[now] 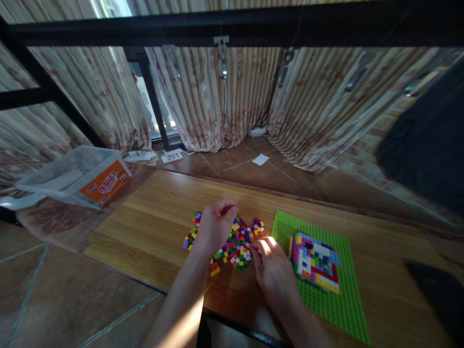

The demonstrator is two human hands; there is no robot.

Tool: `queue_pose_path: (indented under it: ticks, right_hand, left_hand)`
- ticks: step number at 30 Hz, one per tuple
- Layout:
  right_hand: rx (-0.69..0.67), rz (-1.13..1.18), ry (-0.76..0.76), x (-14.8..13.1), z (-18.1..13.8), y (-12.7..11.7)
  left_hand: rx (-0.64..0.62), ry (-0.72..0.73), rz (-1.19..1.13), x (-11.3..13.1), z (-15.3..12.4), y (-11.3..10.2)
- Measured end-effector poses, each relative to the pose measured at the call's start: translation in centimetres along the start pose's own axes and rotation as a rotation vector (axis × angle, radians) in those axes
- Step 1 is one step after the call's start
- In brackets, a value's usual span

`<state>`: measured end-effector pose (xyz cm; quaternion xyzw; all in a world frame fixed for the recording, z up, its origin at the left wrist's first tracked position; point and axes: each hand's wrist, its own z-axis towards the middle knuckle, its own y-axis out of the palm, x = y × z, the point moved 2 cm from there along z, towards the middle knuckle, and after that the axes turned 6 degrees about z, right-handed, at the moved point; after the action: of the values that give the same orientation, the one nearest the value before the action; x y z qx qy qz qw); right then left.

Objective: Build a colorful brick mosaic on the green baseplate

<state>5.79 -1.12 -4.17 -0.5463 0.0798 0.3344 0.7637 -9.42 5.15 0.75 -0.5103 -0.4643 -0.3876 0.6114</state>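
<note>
Loose toy bricks [237, 237] in many colours lie in a spread pile on the wooden table. Over the pile's left part is my left hand [216, 223], its fingers curled and pressed together; whatever they hold, if anything, is hidden. My right hand [271, 261] rests at the pile's right edge, thumb and fingertips pinched, and I cannot make out what is between them. To the right of that hand lies a green baseplate [328, 309]. On it sits a low, multicoloured block of joined bricks [315, 263].
The wooden table [137, 222] runs across the view. A clear plastic bin [72, 169] with an orange label stands beyond its left end. Papers [172, 157] lie on the tiled floor near striped curtains [217, 106]. A dark blurred shape [431, 130] fills the upper right.
</note>
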Motion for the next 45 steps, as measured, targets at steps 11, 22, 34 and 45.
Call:
queue_pose_path:
  ticks: [11,22,34,45]
  right_hand:
    - [0.034,0.007,0.121,-0.1,1.1,0.0]
    - [-0.044,-0.003,0.159,-0.3,1.6,0.3]
    - [-0.056,0.271,0.277,-0.4,1.6,-0.1]
    - [0.220,0.632,0.333,-0.8,1.6,-3.4]
  left_hand:
    - [-0.235,0.321,0.817,-0.4,-1.1,1.5]
    - [-0.294,0.284,0.895,-0.6,-1.3,1.6]
    - [-0.275,0.268,0.862,-0.9,-1.2,1.8]
    - [-0.541,0.103,0.057,1.8,-1.6,1.4]
